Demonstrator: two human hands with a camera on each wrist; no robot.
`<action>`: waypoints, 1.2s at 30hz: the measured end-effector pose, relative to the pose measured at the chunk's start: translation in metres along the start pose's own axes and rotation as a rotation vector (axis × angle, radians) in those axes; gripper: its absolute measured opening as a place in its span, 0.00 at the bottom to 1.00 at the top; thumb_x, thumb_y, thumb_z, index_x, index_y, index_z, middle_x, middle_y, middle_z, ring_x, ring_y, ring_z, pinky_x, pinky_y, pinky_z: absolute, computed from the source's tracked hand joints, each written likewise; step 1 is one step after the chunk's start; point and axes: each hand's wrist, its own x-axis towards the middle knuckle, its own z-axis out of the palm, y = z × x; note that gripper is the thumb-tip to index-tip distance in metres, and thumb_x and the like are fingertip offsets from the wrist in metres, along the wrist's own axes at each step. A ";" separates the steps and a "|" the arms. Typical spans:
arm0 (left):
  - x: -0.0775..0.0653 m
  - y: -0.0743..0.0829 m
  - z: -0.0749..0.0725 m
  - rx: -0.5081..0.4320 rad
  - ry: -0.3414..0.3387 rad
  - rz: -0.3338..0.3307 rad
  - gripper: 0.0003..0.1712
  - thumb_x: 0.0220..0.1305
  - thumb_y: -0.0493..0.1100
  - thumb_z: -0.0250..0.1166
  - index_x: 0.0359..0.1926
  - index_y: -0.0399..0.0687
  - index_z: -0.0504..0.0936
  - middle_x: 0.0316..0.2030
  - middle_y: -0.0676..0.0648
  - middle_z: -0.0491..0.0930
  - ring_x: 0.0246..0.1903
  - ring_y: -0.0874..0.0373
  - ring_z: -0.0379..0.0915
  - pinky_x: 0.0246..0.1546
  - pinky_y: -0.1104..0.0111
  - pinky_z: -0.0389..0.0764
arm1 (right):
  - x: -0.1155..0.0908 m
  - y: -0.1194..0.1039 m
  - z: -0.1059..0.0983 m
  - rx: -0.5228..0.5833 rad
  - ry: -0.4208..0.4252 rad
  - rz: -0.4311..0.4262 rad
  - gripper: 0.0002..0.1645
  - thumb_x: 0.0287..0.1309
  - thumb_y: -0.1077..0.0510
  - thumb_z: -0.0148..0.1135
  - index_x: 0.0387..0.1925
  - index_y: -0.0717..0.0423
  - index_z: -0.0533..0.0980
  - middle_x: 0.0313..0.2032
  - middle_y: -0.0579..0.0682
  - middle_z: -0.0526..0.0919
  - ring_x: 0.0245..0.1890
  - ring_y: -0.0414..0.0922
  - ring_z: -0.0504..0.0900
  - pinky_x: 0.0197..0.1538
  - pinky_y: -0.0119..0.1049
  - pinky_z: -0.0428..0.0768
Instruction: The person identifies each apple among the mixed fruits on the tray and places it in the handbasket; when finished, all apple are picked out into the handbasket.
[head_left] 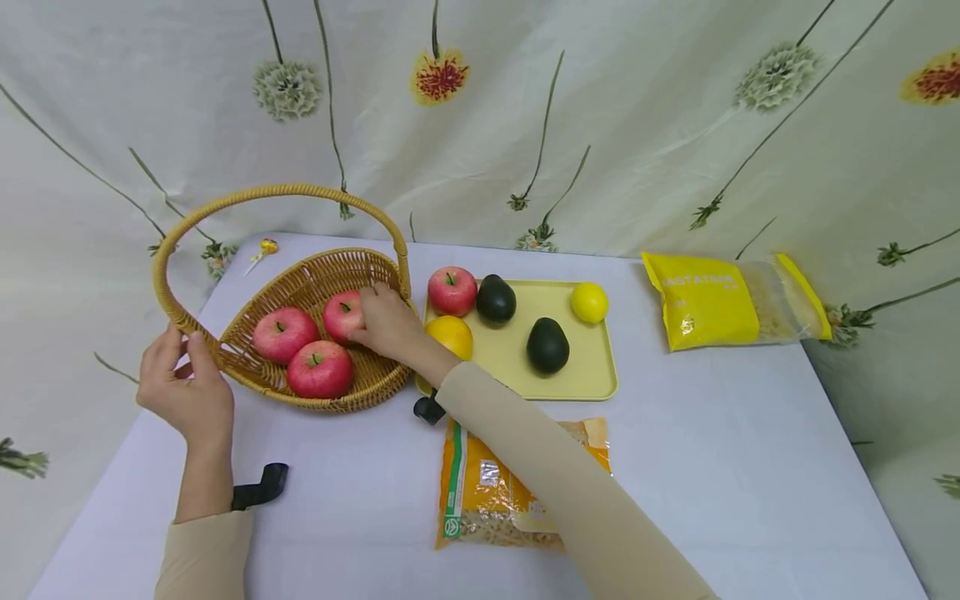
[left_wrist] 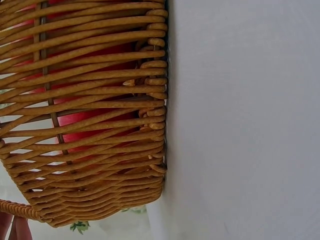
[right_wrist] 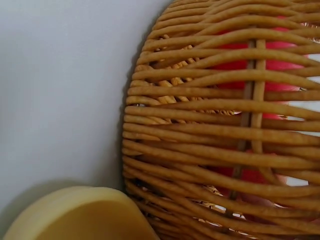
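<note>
A wicker basket [head_left: 303, 279] with a tall arched handle stands at the left of the table. My left hand [head_left: 189, 387] pinches the base of the handle on its left side; a bit of those fingers [left_wrist: 20, 229] shows in the left wrist view. Inside the basket, my right hand [head_left: 393, 325] has its fingers curled on a red apple [head_left: 342, 317] at the right. Two more apples lie beside it, a left apple [head_left: 285, 335] and a front apple [head_left: 321, 370]. Both wrist views show mostly the woven wall [right_wrist: 200, 105], red fruit showing through its gaps.
Right of the basket, a yellow tray [head_left: 495, 385] bears an apple [head_left: 452, 291], two avocados [head_left: 547, 346], an orange [head_left: 452, 335] and a lemon [head_left: 589, 302]. An orange food bag [head_left: 487, 492] lies in front, a yellow bag [head_left: 708, 304] at back right, a lollipop [head_left: 266, 247] behind the basket.
</note>
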 end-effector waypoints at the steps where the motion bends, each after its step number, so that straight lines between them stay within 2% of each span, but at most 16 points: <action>1: 0.000 -0.001 0.000 0.002 -0.004 0.006 0.15 0.68 0.46 0.60 0.53 0.61 0.84 0.38 0.75 0.73 0.39 0.79 0.72 0.35 0.84 0.69 | 0.000 0.000 0.000 0.003 0.001 -0.002 0.32 0.60 0.44 0.65 0.58 0.59 0.71 0.49 0.50 0.74 0.49 0.42 0.72 0.52 0.29 0.76; 6: 0.001 -0.003 -0.001 0.000 -0.010 0.015 0.14 0.68 0.48 0.60 0.53 0.64 0.84 0.38 0.76 0.73 0.40 0.78 0.72 0.35 0.83 0.69 | 0.002 0.000 0.002 0.016 0.008 -0.002 0.30 0.61 0.47 0.65 0.58 0.59 0.71 0.50 0.50 0.74 0.48 0.42 0.73 0.52 0.28 0.76; 9: 0.000 -0.002 0.000 -0.001 -0.006 0.010 0.14 0.68 0.46 0.60 0.53 0.62 0.84 0.38 0.75 0.73 0.39 0.78 0.72 0.35 0.83 0.70 | 0.003 0.001 0.003 0.018 0.016 0.004 0.28 0.60 0.49 0.66 0.57 0.58 0.71 0.50 0.51 0.74 0.49 0.43 0.74 0.53 0.30 0.77; 17: -0.005 0.018 0.002 -0.005 0.017 -0.031 0.15 0.68 0.41 0.60 0.53 0.50 0.85 0.37 0.73 0.73 0.38 0.80 0.70 0.36 0.84 0.68 | 0.001 0.001 0.003 0.013 0.032 0.013 0.29 0.60 0.49 0.66 0.58 0.58 0.71 0.51 0.52 0.74 0.52 0.44 0.74 0.55 0.31 0.76; 24: -0.008 0.028 0.001 -0.002 0.020 -0.025 0.15 0.67 0.41 0.60 0.52 0.49 0.85 0.37 0.73 0.73 0.37 0.81 0.70 0.35 0.85 0.68 | -0.003 0.003 0.000 0.025 0.054 -0.025 0.33 0.63 0.48 0.62 0.65 0.58 0.68 0.60 0.53 0.72 0.60 0.45 0.70 0.64 0.32 0.70; 27: -0.007 0.025 0.001 -0.005 0.020 -0.017 0.15 0.67 0.40 0.60 0.52 0.48 0.85 0.37 0.73 0.74 0.37 0.81 0.70 0.34 0.85 0.68 | -0.007 0.004 -0.003 0.059 0.054 -0.052 0.34 0.63 0.48 0.63 0.66 0.58 0.68 0.62 0.53 0.71 0.62 0.44 0.69 0.65 0.32 0.69; 32: -0.003 0.009 0.002 0.005 0.022 -0.012 0.15 0.67 0.41 0.60 0.52 0.52 0.85 0.37 0.73 0.74 0.37 0.81 0.71 0.34 0.85 0.68 | -0.017 0.006 -0.010 0.120 0.028 -0.103 0.36 0.61 0.45 0.64 0.66 0.57 0.68 0.60 0.51 0.73 0.60 0.44 0.70 0.65 0.32 0.70; 36: 0.000 -0.001 0.001 -0.006 0.007 0.031 0.15 0.67 0.44 0.60 0.52 0.57 0.85 0.37 0.76 0.73 0.38 0.80 0.71 0.34 0.84 0.69 | -0.028 0.007 -0.020 0.177 0.008 -0.115 0.38 0.61 0.45 0.65 0.67 0.57 0.67 0.61 0.51 0.73 0.61 0.44 0.71 0.65 0.32 0.70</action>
